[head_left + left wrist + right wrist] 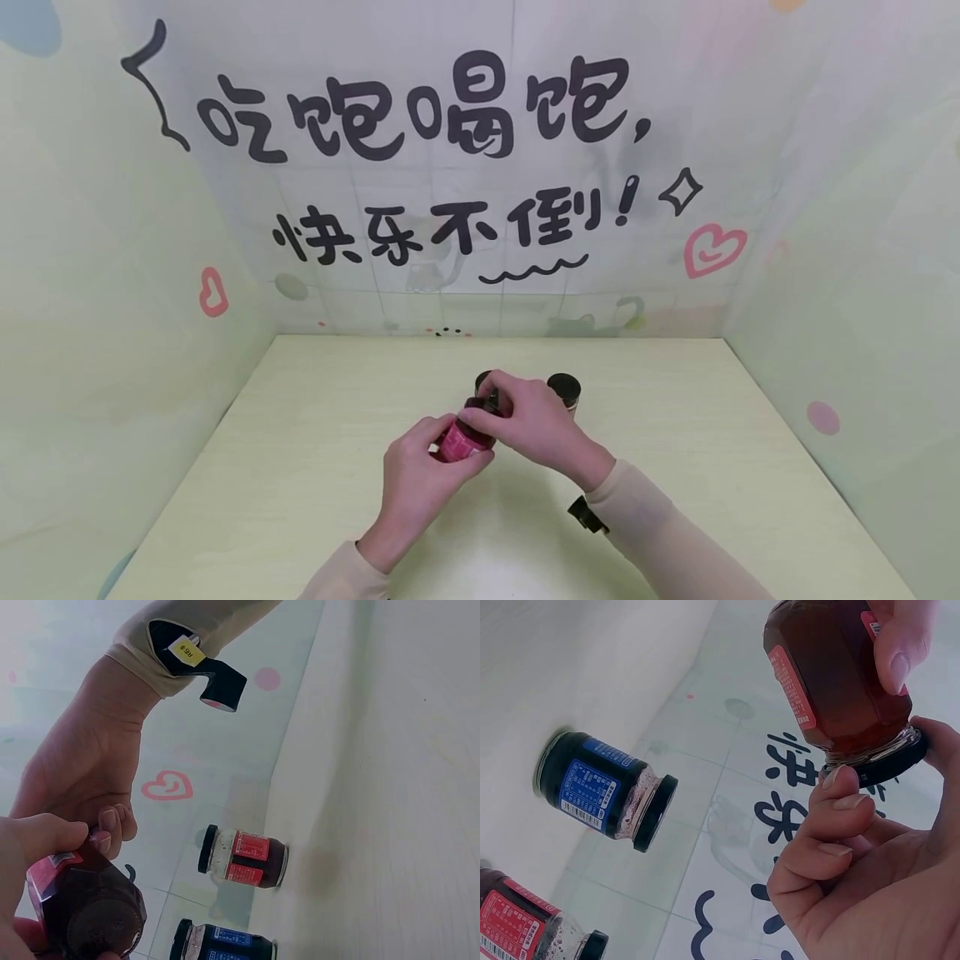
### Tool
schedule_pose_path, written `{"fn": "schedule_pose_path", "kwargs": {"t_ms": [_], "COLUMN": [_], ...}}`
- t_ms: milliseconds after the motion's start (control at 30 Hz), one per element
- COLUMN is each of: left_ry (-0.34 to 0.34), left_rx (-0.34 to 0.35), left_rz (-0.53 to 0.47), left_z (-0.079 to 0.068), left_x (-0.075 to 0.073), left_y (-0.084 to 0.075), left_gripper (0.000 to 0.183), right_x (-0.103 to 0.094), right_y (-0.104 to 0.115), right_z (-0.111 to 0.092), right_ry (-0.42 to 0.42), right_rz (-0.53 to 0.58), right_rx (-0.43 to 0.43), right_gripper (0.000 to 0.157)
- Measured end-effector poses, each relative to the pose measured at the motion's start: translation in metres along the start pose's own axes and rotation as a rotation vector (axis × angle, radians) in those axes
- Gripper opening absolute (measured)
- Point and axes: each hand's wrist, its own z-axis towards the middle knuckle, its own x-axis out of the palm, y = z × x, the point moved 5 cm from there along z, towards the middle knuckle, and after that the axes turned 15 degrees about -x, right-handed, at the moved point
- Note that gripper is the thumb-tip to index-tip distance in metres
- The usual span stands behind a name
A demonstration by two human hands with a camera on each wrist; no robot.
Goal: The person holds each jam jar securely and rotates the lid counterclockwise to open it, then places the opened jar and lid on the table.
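A glass jar [459, 443] with a pink-red label and dark red contents is held tilted above the table. My left hand [420, 471] grips its body, thumb on one side and fingers on the other. My right hand [536, 417] holds the black lid [892, 759] between thumb and curled fingers. The lid sits at the jar's mouth; whether it is loose I cannot tell. In the left wrist view the jar's base [105, 919] faces the camera.
A jar with a blue label [592, 784] and one with a red label [251, 859] stand upright on the table [300, 483], behind my hands, both with black lids. Printed fabric walls [847, 292] enclose the table at the back and sides.
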Motion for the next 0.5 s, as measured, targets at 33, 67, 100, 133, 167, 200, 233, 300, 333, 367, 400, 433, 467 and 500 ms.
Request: {"fn": "schedule_pose_path", "kwargs": {"t_ms": [33, 67, 100, 133, 167, 200, 233, 300, 333, 367, 400, 433, 467, 500], "left_ry": [0.0, 0.001, 0.002, 0.002, 0.002, 0.002, 0.002, 0.002, 0.002, 0.003, 0.004, 0.005, 0.007, 0.009], "left_rx": [0.001, 0.002, 0.002, 0.003, 0.002, 0.003, 0.003, 0.001, 0.001, 0.0, 0.0, -0.002, -0.002, -0.004], "left_rz": [0.0, 0.0, 0.0, 0.0, 0.0, 0.001, 0.002, -0.001, -0.002, -0.003, -0.004, -0.005, -0.006, -0.007], "left_z": [-0.0002, -0.0004, -0.0005, -0.0006, -0.0007, -0.0007, -0.0006, -0.0006, -0.0006, -0.0007, -0.0007, -0.0008, -0.0009, -0.001], "left_x": [-0.0002, -0.0003, -0.0004, -0.0006, -0.0007, -0.0008, -0.001, -0.0012, -0.0011, -0.001, -0.0009, -0.0007, -0.0006, -0.0004], "left_y": [0.0002, 0.0004, 0.0006, 0.0007, 0.0008, 0.001, 0.0011, 0.0017, 0.0019, 0.0022, 0.0026, 0.0029, 0.0033, 0.0036], "left_gripper": [0.037, 0.037, 0.038, 0.038, 0.038, 0.038, 0.038, 0.039, 0.039, 0.039, 0.039, 0.039, 0.039, 0.038], "right_x": [0.0004, 0.001, 0.0014, 0.0018, 0.0022, 0.0025, 0.0028, 0.0033, 0.0034, 0.0036, 0.0038, 0.004, 0.0041, 0.0043], "right_y": [0.0002, 0.0003, 0.0002, 0.0001, -0.0001, -0.0001, -0.0003, -0.0007, -0.0009, -0.0012, -0.0014, -0.0015, -0.0016, -0.0017], "right_z": [-0.0001, -0.0002, -0.0002, -0.0004, -0.0004, -0.0005, -0.0005, -0.0006, -0.0009, -0.0011, -0.0012, -0.0013, -0.0014, -0.0015], "right_ry": [0.002, 0.003, 0.003, 0.003, 0.002, 0.0, -0.001, -0.002, -0.002, 0.0, 0.002, 0.006, 0.009, 0.014], "right_rz": [0.005, 0.01, 0.013, 0.014, 0.015, 0.015, 0.014, 0.015, 0.015, 0.015, 0.015, 0.015, 0.016, 0.016], "right_rx": [-0.004, -0.009, -0.013, -0.015, -0.017, -0.021, -0.024, -0.028, -0.028, -0.029, -0.029, -0.03, -0.031, -0.032], "right_gripper": [0.032, 0.031, 0.031, 0.029, 0.029, 0.028, 0.027, 0.026, 0.026, 0.027, 0.027, 0.027, 0.027, 0.028]}}
